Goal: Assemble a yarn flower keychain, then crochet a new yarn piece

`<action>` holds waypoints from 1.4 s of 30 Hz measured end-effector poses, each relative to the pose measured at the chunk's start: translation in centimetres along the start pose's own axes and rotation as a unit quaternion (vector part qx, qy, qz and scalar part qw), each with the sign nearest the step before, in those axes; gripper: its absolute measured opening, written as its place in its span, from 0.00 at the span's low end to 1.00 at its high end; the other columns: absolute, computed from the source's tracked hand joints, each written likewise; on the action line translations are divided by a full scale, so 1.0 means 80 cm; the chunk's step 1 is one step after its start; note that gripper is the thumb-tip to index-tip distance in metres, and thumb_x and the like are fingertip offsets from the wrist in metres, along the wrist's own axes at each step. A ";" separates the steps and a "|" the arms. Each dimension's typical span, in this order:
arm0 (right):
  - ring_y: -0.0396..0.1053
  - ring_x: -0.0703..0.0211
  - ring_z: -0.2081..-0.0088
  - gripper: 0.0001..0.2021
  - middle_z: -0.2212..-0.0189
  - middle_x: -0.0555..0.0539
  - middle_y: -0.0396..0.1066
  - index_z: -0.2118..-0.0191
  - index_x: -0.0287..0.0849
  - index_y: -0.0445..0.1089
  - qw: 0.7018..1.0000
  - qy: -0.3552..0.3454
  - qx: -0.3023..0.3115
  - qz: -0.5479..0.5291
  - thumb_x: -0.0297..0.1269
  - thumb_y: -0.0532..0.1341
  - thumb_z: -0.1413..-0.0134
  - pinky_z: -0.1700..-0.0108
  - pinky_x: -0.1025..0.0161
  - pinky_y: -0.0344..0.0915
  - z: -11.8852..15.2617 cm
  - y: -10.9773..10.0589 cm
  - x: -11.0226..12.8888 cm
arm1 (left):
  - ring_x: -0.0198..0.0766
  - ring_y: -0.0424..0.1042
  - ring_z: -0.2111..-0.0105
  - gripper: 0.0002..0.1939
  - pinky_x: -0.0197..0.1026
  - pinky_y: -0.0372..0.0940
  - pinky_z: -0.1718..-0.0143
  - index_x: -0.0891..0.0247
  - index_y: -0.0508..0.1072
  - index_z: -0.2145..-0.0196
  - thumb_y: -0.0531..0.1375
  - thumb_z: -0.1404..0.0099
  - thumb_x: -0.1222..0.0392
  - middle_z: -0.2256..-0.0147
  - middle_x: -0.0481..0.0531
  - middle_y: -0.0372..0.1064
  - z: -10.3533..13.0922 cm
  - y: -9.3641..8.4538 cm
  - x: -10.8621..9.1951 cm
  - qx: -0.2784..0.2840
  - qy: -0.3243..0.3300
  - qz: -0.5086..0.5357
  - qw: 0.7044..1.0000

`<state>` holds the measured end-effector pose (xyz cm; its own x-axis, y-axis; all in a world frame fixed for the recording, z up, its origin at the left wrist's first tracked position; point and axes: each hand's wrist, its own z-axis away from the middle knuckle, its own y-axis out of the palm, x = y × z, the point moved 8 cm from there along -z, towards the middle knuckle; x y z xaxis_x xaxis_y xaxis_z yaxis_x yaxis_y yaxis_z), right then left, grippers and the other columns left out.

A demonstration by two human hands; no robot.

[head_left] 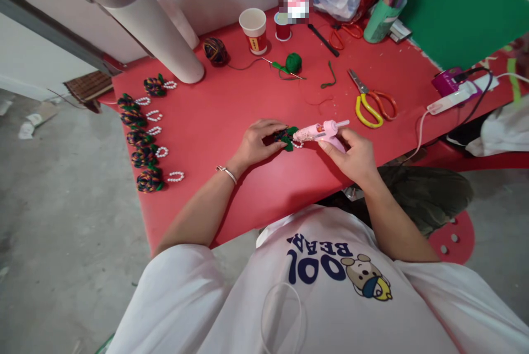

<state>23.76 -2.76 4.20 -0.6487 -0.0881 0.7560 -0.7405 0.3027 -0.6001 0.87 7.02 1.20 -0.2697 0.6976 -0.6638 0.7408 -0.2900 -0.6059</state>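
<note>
My left hand point(258, 145) is closed around a small knitted yarn piece point(286, 137), dark multicoloured with green leaf shapes, near the middle of the red table. A little loop of white beads point(297, 145) sticks out of its right side. In my right hand point(355, 153) is a pink hot glue gun point(320, 132), gripped by its handle. The gun points left, its nozzle at the green part of the yarn piece; whether the tip touches it I cannot tell. Several similar yarn pieces point(142, 156) with bead loops line the table's left side.
Scissors point(370, 101) with yellow and orange handles lie to the right. Farther back are a green yarn ball point(293, 62), a dark yarn ball point(215, 51), a paper cup point(253, 32) and a green pen holder point(382, 21). A power strip point(463, 95) with cords sits at the right edge.
</note>
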 end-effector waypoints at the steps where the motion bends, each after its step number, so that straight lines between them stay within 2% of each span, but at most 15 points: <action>1: 0.79 0.51 0.62 0.16 0.60 0.44 0.84 0.54 0.44 0.80 1.000 -0.006 -0.003 -0.005 0.49 0.70 0.41 0.57 0.56 0.74 0.003 -0.001 -0.001 | 0.50 0.79 0.50 0.20 0.55 0.71 0.43 0.60 0.82 0.47 0.67 0.32 0.48 0.49 0.62 0.81 0.000 0.001 0.001 0.002 -0.005 -0.001 1.000; 3: 0.80 0.49 0.60 0.15 0.59 0.44 0.84 0.54 0.45 0.79 1.000 -0.029 0.001 -0.009 0.48 0.70 0.42 0.56 0.54 0.76 0.009 0.000 0.001 | 0.50 0.79 0.49 0.20 0.55 0.71 0.43 0.60 0.82 0.48 0.67 0.32 0.48 0.49 0.62 0.81 0.000 0.001 0.002 0.003 -0.008 0.001 1.000; 7: 0.80 0.50 0.57 0.15 0.56 0.43 0.82 0.51 0.47 0.80 0.994 -0.093 0.049 0.001 0.46 0.71 0.41 0.53 0.53 0.77 0.018 0.004 0.011 | 0.50 0.79 0.49 0.20 0.56 0.70 0.43 0.61 0.82 0.47 0.68 0.33 0.49 0.49 0.62 0.81 0.000 0.001 0.003 0.004 -0.011 0.004 1.000; 13: 0.79 0.51 0.55 0.14 0.55 0.43 0.81 0.46 0.50 0.81 0.984 -0.161 0.079 0.017 0.38 0.65 0.36 0.51 0.52 0.77 0.029 0.006 0.013 | 0.50 0.79 0.49 0.20 0.55 0.71 0.43 0.60 0.82 0.47 0.69 0.33 0.51 0.49 0.62 0.81 0.001 0.000 0.003 0.001 -0.007 0.009 1.000; 19: 0.78 0.52 0.56 0.16 0.56 0.44 0.80 0.46 0.52 0.82 0.984 -0.165 0.064 0.009 0.34 0.64 0.37 0.51 0.51 0.78 0.033 -0.001 0.005 | 0.50 0.79 0.49 0.20 0.55 0.71 0.44 0.61 0.82 0.48 0.69 0.33 0.50 0.49 0.63 0.81 0.001 0.000 0.003 0.005 -0.016 0.007 1.000; 34: 0.79 0.51 0.59 0.16 0.57 0.44 0.81 0.47 0.55 0.82 0.987 -0.155 0.043 0.002 0.36 0.66 0.38 0.54 0.51 0.78 0.041 -0.018 0.007 | 0.50 0.79 0.49 0.21 0.56 0.71 0.43 0.60 0.82 0.48 0.68 0.33 0.47 0.49 0.62 0.81 0.001 0.001 0.006 0.006 -0.025 0.006 1.000; 38: 0.79 0.51 0.59 0.15 0.57 0.44 0.81 0.47 0.54 0.83 0.986 -0.167 0.025 -0.003 0.37 0.66 0.38 0.55 0.51 0.78 0.034 -0.016 0.012 | 0.50 0.79 0.49 0.20 0.56 0.70 0.43 0.60 0.82 0.48 0.68 0.33 0.47 0.49 0.62 0.81 0.001 0.000 0.006 -0.002 -0.017 0.005 1.000; 42: 0.78 0.51 0.58 0.14 0.57 0.43 0.81 0.48 0.53 0.83 0.987 -0.161 0.032 0.002 0.39 0.66 0.37 0.55 0.51 0.78 0.027 -0.005 0.011 | 0.50 0.79 0.49 0.20 0.55 0.70 0.43 0.60 0.82 0.48 0.68 0.33 0.48 0.49 0.62 0.81 0.001 0.000 0.005 0.003 -0.019 0.004 1.000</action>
<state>23.10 -5.04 4.57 -0.6662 -0.3861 0.6380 -0.7408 0.2438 -0.6259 0.70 7.23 0.86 -0.2866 0.6701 -0.6847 0.7400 -0.2990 -0.6025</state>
